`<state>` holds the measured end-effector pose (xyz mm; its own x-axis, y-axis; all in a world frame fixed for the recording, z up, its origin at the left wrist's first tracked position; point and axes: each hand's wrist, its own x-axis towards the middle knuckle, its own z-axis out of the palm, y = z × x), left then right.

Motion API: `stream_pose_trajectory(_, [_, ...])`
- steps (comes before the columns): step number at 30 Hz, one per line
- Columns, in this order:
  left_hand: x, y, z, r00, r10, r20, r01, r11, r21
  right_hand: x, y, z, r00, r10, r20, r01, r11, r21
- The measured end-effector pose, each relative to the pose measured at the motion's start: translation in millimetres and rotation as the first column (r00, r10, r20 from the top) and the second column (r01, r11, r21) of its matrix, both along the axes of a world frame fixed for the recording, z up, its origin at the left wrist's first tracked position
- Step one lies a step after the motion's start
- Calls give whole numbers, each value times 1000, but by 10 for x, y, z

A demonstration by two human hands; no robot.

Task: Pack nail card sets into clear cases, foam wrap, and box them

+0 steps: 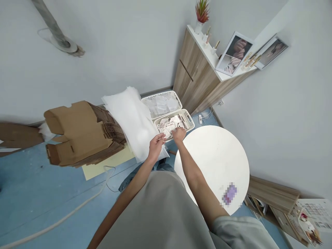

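Head view: two bare hands reach down to a white plastic basket point(192, 125) with perforated walls, filled with small printed packets point(169, 125). The left hand point(156, 146) is at the near left edge of the basket, its fingers loosely parted and slightly bent. The right hand point(178, 135) is over the near right part, fingers curled down among the packets; whether it grips one cannot be told.

Just behind stands a second perforated basket point(180, 103), holding clear, crinkled plastic bags point(162, 103). To the left, a stack of thin white foam sheets point(132, 117) drapes down beside the baskets, its soft edge close to the left hand. Further left, folded brown cardboard boxes point(75, 129) are piled in ridged layers above a pale yellow board point(94, 169). A pale cable point(77, 207) curves across the blue floor point(33, 193).

A smooth, round white desk point(212, 152) stands close on the right, beneath the right forearm, with a pixelated purple item point(230, 193) on it. Behind the baskets, a wood-grain cabinet point(199, 74) with a white top bears a spiky red-and-green plant point(202, 12), small bottles and framed hand photos point(234, 53).
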<state>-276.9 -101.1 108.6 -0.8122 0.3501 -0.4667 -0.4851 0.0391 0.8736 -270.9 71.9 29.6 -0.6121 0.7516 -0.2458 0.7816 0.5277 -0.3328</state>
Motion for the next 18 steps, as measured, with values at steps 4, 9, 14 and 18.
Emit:
stream_pose_trajectory(4, [-159,-66,-11,1000,4,-2,-4,1000,11,-64,-37,1,999,-12,38,12,1000,4])
stream_pose_trajectory(9, [-333,-148,10,999,17,28,-18,998,56,-134,-47,114,998,-51,42,51,999,-3])
stream_pose_trajectory(14, [-404,-178,-39,998,-23,62,18,997,74,-29,-23,317,982,-154,-106,140,982,-127])
stream_pose_trajectory(18, [-341,-129,-131,993,-79,89,74,995,59,298,-102,500,906,-300,-299,240,946,-220])
